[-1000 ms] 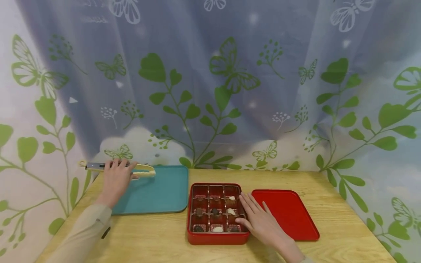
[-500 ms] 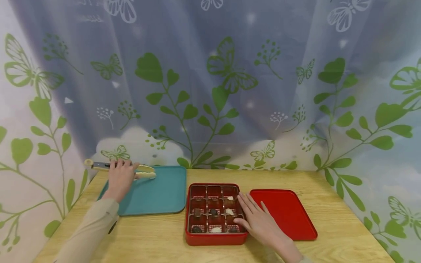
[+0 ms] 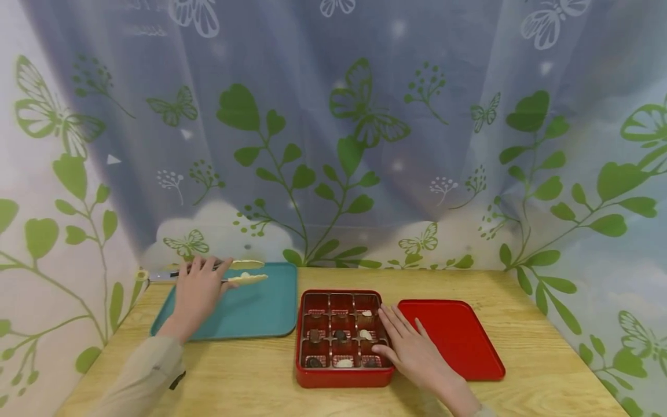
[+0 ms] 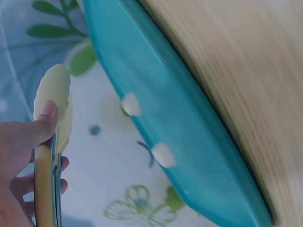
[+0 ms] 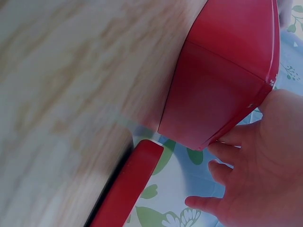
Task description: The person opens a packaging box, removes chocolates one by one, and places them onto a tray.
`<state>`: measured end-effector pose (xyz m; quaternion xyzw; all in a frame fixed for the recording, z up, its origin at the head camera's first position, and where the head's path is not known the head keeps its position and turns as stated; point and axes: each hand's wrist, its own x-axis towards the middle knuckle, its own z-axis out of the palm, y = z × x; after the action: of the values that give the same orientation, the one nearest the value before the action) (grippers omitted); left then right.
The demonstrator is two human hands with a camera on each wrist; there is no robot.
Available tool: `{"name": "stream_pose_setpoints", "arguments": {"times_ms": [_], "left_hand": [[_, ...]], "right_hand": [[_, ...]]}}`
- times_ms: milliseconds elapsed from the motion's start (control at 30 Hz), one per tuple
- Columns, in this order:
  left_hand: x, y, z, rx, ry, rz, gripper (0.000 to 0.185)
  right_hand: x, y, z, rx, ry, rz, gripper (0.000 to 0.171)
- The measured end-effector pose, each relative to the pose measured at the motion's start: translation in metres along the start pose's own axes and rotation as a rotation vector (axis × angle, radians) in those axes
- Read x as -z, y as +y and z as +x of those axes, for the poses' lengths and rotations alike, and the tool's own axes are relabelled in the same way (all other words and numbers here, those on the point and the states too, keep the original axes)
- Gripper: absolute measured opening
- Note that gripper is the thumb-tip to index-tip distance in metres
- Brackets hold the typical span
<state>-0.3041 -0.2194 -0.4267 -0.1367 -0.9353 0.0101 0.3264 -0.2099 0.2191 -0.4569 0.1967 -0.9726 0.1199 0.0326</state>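
**Tongs lifted and opened over the teal tray; right hand unchanged on the red box**

Diff vs earlier frames: the tongs (image 3: 229, 272) were lying closed along the far edge of the teal tray (image 3: 260, 313), tips together. Now the two cream tips are spread apart and sit further right, over the tray's far edge. The left hand (image 3: 197, 289) has moved slightly right with them. Right hand (image 3: 411, 353), red box (image 3: 344, 376) and red lid (image 3: 458, 341) are in the same spots as before.

Grip, left: hand is curled round the tongs' metal handle and holds them roughly level, tips pointing right. Left wrist view shows the thumb (image 4: 45, 125) pressed on the outer face of one cream scalloped tip (image 4: 54, 92), with the fingers (image 4: 28, 184) wrapped on the other side. Tongs' tips hold nothing that I can see.

Grip, right: hand lies flat, fingers straight and slightly fanned, resting on the right rim of the red box; nothing is grasped. Right wrist view shows the fingertips (image 5: 227, 137) against the box's corner (image 5: 222, 90), with the lid's edge (image 5: 128, 189) just beside it.

Layout: wooden table (image 3: 521, 289). Tray at far left, box at near centre, lid flat on the table just right of the box. The box has nine compartments; dark and white chocolates (image 3: 341, 336) sit in the middle and near rows. Far row contents are too small to tell.

Writing: no readable brand or label. The curtain (image 3: 333, 127) behind has only a green leaf and butterfly print.
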Motion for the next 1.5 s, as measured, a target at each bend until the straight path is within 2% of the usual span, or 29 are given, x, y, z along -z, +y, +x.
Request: {"name": "stream_pose_setpoints", "arguments": {"times_ms": [233,433,600,933,1200,1367,1500], "left_hand": [[0.02,0.036,-0.006,-0.082,0.08,-0.042,0.062],[0.025,0.063,-0.002,-0.141,0.089,-0.027,0.062],[0.028,0.087,0.008,-0.188,0.093,-0.034,0.061],[0.025,0.135,0.03,-0.282,0.098,-0.056,0.055],[0.018,0.17,0.046,-0.327,0.06,-0.086,0.054],[0.013,0.189,0.056,-0.358,0.062,-0.018,0.048],[0.012,0.2,0.061,-0.398,0.046,0.069,0.053]], "right_hand": [[-0.001,0.005,-0.001,-0.01,-0.006,0.001,0.077],[-0.001,0.006,-0.001,-0.006,0.002,0.005,0.077],[-0.002,0.005,-0.002,-0.005,0.009,-0.003,0.076],[-0.001,0.004,-0.003,0.002,0.018,-0.002,0.078],[-0.002,0.004,-0.003,0.008,0.032,-0.001,0.077],[-0.001,0.003,-0.002,-0.002,0.013,0.006,0.077],[-0.002,0.003,-0.001,-0.008,0.008,0.009,0.077]]}}
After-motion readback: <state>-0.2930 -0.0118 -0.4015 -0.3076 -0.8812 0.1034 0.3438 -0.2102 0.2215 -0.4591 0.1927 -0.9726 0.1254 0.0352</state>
